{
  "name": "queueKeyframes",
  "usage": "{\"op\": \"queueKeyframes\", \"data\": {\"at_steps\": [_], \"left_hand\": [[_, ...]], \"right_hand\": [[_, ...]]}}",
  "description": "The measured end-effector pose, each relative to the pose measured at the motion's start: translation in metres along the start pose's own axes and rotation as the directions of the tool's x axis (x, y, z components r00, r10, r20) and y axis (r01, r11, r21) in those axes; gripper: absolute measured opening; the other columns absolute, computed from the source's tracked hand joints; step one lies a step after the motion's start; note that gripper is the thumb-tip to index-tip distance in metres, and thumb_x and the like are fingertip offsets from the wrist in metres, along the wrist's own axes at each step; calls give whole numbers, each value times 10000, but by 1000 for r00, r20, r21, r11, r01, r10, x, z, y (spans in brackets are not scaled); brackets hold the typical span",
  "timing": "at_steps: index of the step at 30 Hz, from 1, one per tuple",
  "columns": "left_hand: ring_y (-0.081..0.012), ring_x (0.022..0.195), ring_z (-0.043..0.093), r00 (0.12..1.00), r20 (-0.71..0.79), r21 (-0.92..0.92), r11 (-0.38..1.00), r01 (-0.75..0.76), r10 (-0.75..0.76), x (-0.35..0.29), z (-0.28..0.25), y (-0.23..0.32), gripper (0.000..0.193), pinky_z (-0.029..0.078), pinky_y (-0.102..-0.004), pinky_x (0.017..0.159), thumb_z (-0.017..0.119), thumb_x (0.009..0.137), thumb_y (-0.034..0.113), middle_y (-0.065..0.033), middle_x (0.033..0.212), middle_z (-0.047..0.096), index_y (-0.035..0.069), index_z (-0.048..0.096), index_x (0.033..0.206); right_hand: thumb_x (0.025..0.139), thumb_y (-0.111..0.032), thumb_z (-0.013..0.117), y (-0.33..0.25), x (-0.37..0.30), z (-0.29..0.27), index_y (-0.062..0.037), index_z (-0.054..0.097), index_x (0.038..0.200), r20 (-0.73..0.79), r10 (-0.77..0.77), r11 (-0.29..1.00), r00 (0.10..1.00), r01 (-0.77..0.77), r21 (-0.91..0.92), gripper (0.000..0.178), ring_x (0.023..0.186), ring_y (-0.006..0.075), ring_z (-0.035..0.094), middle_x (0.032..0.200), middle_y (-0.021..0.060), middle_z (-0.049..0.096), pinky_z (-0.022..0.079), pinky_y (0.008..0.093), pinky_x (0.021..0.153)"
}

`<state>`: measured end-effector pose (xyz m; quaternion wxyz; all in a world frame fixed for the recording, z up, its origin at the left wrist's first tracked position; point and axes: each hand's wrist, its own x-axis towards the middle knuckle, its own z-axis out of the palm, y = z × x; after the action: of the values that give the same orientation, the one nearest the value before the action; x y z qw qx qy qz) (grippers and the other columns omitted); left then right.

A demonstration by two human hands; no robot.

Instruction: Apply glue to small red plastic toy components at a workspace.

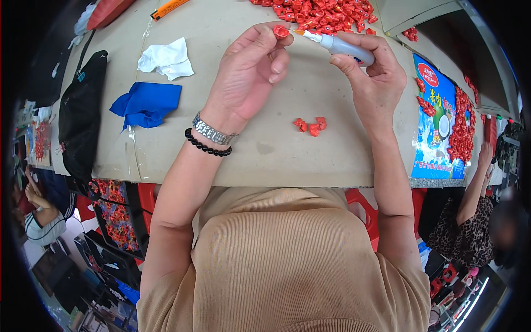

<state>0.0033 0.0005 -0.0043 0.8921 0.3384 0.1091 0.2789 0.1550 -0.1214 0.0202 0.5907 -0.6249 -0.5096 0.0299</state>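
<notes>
crumpled white tissue (166, 59) near blue cloth (146, 104), black bag (83, 113) farther left

I wore a tan shirt (310, 260), finely ribbed from top to bottom, with a thicker ribbed collar (338, 325) and short, loose sleeves (166, 299). Beyond its hem lay a paler beige cloth (276, 195), though I could not tell what garment it was. My left hand (251, 69) and right hand (379, 77) were bare, as were my forearms (185, 191). Around my left wrist (225, 115) went a silver metal watchband (213, 133) of small links and, just beside it, a bracelet (206, 146) of round, shiny black beads.
</notes>
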Motion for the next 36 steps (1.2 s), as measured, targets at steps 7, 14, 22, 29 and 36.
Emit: {"op": "queueKeyframes", "data": {"at_steps": [7, 14, 22, 29, 36], "left_hand": [[-86, 638, 447, 1000, 15, -8, 1000, 2, -2, 0, -2, -2, 270, 345, -216, 525, 513, 975, 251, -47, 993, 635, 39, 593, 1121], [-86, 639, 447, 1000, -10, 0, 1000, -3, 3, 0, -2, -2, 258, 343, -213, 525, 525, 968, 244, -54, 999, 632, 46, 601, 1116], [-92, 644, 446, 998, -22, -14, 998, -65, 64, 0, 0, 1, 236, 360, -218, 536, 554, 948, 149, -75, 1078, 617, 48, 573, 1161], [-96, 633, 439, 991, -21, 11, 991, -131, 131, 1, 0, 3, 240, 362, -222, 536, 576, 927, 101, -76, 1094, 613, 52, 560, 1160], [-92, 621, 429, 994, -13, -50, 992, -113, 112, 1, 0, 3, 230, 354, -218, 528, 575, 924, 89, -68, 1106, 619, 63, 570, 1153]], "right_hand": [[708, -53, 786, 1, 0, 0, -41, 677, 948, 0, -52, 995, 999, 52, -84, 264, 709, 116, 607, 839, 30, 671, 482, 233, 598], [695, -48, 792, -3, 2, -3, -41, 676, 941, 14, -133, 972, 991, 133, -192, 272, 699, 131, 611, 836, 43, 671, 491, 242, 604], [695, -41, 793, -7, 2, -6, -32, 680, 951, -26, -103, 988, 994, 99, -122, 280, 737, 124, 631, 866, 40, 679, 495, 236, 617], [697, -37, 790, -9, 0, -3, -24, 675, 959, -7, -48, 997, 999, 48, -62, 286, 761, 111, 624, 876, 39, 679, 489, 231, 612], [709, -26, 776, -8, -1, -2, -20, 671, 953, 7, -24, 999, 1000, 25, -34, 265, 762, 114, 626, 876, 38, 678, 487, 229, 619]]}}
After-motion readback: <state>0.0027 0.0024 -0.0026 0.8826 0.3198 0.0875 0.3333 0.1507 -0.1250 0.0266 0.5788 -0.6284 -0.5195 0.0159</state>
